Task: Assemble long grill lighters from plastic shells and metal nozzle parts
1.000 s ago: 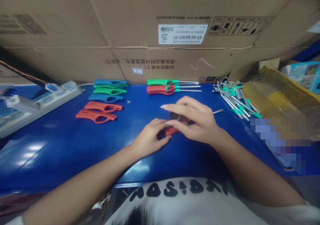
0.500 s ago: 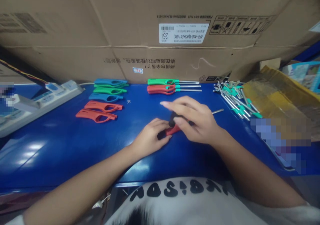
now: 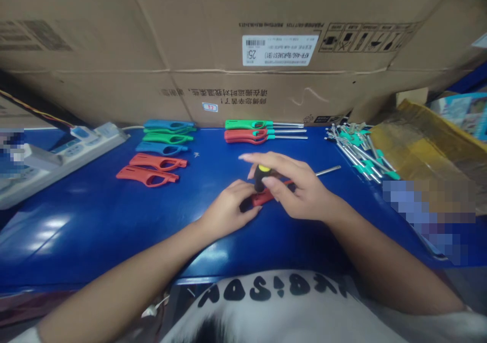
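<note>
- While the left hand (image 3: 230, 206) grips a red plastic lighter (image 3: 262, 198) on the blue surface (image 3: 289, 254),
- the right hand (image 3: 304, 188) pinches a black, yellow-topped tool (image 3: 260, 178) over it.

On the cardboard box (image 3: 95, 8), an upside-down white label (image 3: 278, 50) reads "KFR-46G/BpR3AES1 (B1)", "25".

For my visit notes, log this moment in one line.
left hand: holding red lighter | right hand: holding black tool over lighter | rods: piled right

Left hand (image 3: 228, 207) curled low, right hand (image 3: 304, 183) arched just beside it, forearms (image 3: 144, 264) bare.
</note>
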`<state>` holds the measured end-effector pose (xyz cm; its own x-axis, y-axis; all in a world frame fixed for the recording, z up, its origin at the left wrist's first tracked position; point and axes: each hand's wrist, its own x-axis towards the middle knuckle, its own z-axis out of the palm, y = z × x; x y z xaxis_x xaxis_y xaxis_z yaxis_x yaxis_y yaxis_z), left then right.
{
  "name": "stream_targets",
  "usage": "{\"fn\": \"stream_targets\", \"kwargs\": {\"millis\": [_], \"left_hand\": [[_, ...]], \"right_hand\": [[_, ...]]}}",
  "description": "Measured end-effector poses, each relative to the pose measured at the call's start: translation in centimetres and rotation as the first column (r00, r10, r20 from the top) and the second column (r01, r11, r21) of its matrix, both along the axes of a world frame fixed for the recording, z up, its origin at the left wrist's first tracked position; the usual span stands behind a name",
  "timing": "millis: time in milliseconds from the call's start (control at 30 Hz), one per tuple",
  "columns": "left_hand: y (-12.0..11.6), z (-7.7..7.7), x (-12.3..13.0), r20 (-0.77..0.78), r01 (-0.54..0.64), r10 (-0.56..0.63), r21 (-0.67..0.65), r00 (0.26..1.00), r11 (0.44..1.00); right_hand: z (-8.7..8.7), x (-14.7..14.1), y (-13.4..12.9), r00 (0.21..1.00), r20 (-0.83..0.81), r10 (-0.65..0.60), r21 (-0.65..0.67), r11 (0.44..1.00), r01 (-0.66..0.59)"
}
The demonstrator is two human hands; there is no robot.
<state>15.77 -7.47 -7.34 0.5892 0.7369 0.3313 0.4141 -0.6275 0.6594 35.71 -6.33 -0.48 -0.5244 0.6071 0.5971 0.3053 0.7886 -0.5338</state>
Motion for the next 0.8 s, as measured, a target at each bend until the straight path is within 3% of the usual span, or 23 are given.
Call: {"fn": "stream_targets", "kwargs": {"millis": [133, 167, 300, 367, 467, 533, 667, 733, 800], "left_hand": [[0.0, 0.0, 0.0, 0.016, -0.007, 0.007, -0.008, 1.000, 1.000], [0.0, 0.0, 0.0, 0.013, -0.006, 0.006, -0.009, 1.000, 1.000], [0.0, 0.0, 0.0, -0.012, -0.001, 0.001, -0.013, 1.000, 1.000], [0.0, -0.1, 0.0, -0.007, -0.003, 0.003, -0.007, 1.000, 1.000], [0.0, -0.1, 0.0, 0.021, -0.009, 0.009, 0.001, 1.000, 1.000], [0.0, -0.1, 0.0, 0.031, -0.003, 0.003, 0.002, 1.000, 1.000], [0.0, 0.0, 0.1, 0.032, -0.006, 0.006, -0.008, 0.999, 1.000], [0.0, 0.0, 0.1, 0.040, -0.016, 0.017, -0.010, 0.999, 1.000], [0.0, 0.0, 0.1, 0.050, -0.018, 0.018, -0.008, 0.999, 1.000]], "right_hand": [[-0.2, -0.1, 0.0, 0.989, -0.004, -0.150, 0.279, 0.949, 0.145], [-0.2, -0.1, 0.0, 0.989, -0.001, -0.151, 0.273, 0.951, 0.145], [0.2, -0.2, -0.1, 0.999, -0.046, -0.010, -0.009, 1.000, 0.009], [0.2, -0.1, -0.1, 0.998, -0.055, -0.025, 0.051, 0.998, 0.028], [0.2, 0.0, -0.1, 0.990, -0.020, -0.141, 0.280, 0.950, 0.141], [0.4, 0.1, -0.2, 0.991, -0.005, -0.135, 0.252, 0.959, 0.132], [0.8, 0.0, -0.4, 0.997, -0.072, 0.029, -0.009, 1.000, -0.030], [0.7, 0.1, -0.2, 0.997, -0.079, 0.021, 0.050, 0.999, -0.017], [0.4, 0.2, 0.0, 0.996, -0.055, -0.065, 0.214, 0.974, 0.076]]}}
